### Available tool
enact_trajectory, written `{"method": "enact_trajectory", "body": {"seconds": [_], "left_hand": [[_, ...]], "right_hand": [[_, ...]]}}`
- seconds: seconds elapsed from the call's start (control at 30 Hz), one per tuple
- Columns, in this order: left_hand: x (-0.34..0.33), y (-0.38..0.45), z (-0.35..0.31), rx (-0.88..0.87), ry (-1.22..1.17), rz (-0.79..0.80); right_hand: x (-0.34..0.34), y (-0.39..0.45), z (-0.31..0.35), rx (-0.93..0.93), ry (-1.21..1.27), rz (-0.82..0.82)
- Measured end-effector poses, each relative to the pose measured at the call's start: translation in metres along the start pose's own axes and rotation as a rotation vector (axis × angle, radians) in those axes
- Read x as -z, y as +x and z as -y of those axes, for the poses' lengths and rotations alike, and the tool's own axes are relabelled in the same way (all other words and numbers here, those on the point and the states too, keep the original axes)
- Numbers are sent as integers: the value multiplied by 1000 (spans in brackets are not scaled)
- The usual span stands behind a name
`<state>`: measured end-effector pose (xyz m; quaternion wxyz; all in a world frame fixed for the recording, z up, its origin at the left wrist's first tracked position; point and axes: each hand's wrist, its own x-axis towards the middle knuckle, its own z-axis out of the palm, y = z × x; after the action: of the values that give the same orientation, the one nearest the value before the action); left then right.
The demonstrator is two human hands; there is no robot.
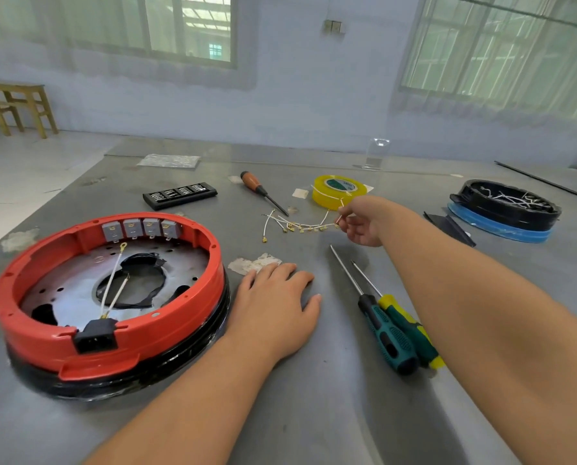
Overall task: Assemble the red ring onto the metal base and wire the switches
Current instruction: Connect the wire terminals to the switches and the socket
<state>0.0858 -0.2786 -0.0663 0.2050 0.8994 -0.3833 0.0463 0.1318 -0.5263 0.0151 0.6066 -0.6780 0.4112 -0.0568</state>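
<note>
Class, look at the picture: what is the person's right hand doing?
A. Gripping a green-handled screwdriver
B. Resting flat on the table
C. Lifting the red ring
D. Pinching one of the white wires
D: the right hand pinches the end of a white wire beside the yellow tape roll.

On the grey bench lie two green-and-yellow screwdrivers side by side, an orange-handled screwdriver, a yellow tape roll, a black bit case, and a wooden stool stands beyond.

Bare workshop room, steel-topped bench, screwdrivers (three in all), bit set, tape roll
</note>
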Motion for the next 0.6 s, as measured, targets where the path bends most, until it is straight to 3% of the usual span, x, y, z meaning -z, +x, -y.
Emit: {"method": "enact_trajectory", "body": {"seconds": [0.17,0.33,0.43,0.53,0.6], "left_hand": [[10,-5,-1,-29,-157,-114],[33,-30,-19,-189,-265,-652],[58,-38,-28,-227,-328,-840],[89,-43,-22,-136,-491,-923],[109,-50,-15,-88,-683,-838]], "right_hand": [[25,-29,-3,54,166,72],[39,-75,-10,182,140,165],[32,-104,-18,293,3,195],[15,-129,-30,425,-187,184],[-1,-142,-39,511,-288,169]]}}
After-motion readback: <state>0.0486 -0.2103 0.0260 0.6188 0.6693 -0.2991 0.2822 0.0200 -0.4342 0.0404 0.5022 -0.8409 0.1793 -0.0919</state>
